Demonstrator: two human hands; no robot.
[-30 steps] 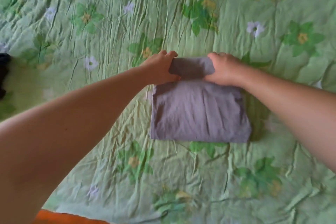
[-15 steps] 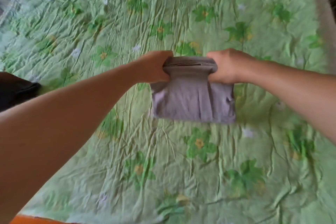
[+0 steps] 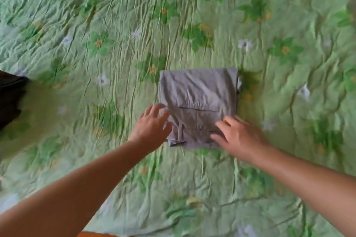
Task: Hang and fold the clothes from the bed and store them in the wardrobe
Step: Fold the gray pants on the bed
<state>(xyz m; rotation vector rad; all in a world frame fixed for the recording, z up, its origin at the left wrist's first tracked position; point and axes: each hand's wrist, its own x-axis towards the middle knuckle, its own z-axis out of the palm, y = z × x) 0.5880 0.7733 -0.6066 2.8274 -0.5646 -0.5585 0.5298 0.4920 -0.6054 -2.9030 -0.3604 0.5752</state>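
Two grips reach over the green flowery bed (image 3: 77,25). The left grip (image 3: 152,127) has its fingers spread and straight at the near left edge of the folded grey cloth (image 3: 198,90); it is too blurry to tell if they touch. The right grip (image 3: 237,134) rests with straight fingers on the near right corner. The cloth lies flat, mostly just past both grips. A dark cloth (image 3: 11,98) lies far left of the left grip.

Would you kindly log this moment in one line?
stage: fold done | grey garment: folded, flat on bedspread | left hand: open, at near-left edge | right hand: open, on near-right corner
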